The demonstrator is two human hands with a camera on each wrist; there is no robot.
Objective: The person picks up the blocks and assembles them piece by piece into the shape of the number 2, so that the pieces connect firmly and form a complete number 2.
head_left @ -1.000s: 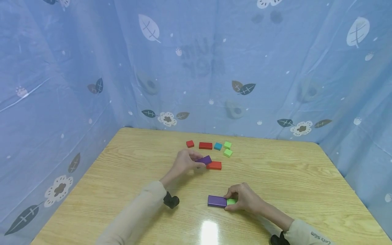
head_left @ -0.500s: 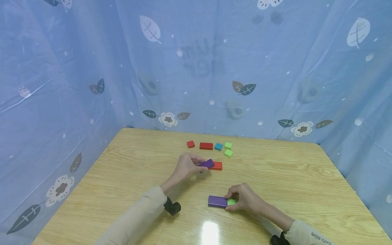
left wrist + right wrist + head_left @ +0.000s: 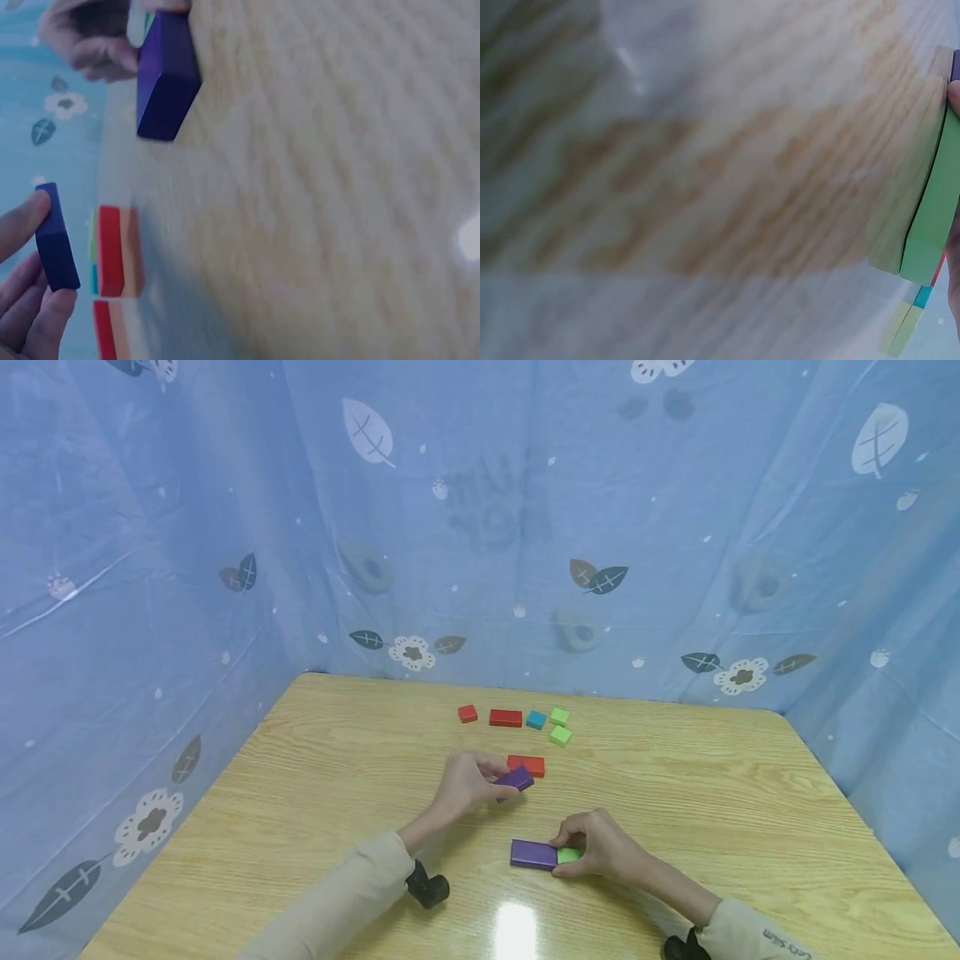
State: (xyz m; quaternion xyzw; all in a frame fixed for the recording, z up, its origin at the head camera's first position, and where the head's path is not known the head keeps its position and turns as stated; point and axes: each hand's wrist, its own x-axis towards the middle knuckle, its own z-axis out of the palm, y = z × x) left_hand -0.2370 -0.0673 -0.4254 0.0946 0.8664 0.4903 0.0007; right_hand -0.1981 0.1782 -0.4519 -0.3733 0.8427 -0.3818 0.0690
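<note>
Beyond the left hand (image 3: 467, 783) lies a red block (image 3: 531, 764); rightward is free.

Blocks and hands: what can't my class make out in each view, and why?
Head: right part of green block, behind right hand.
Head: part of held purple block, behind left hand.
Left wrist: rest of lower red block, cut off by bottom edge.
Right wrist: most of right hand, cut off by right edge.
</note>
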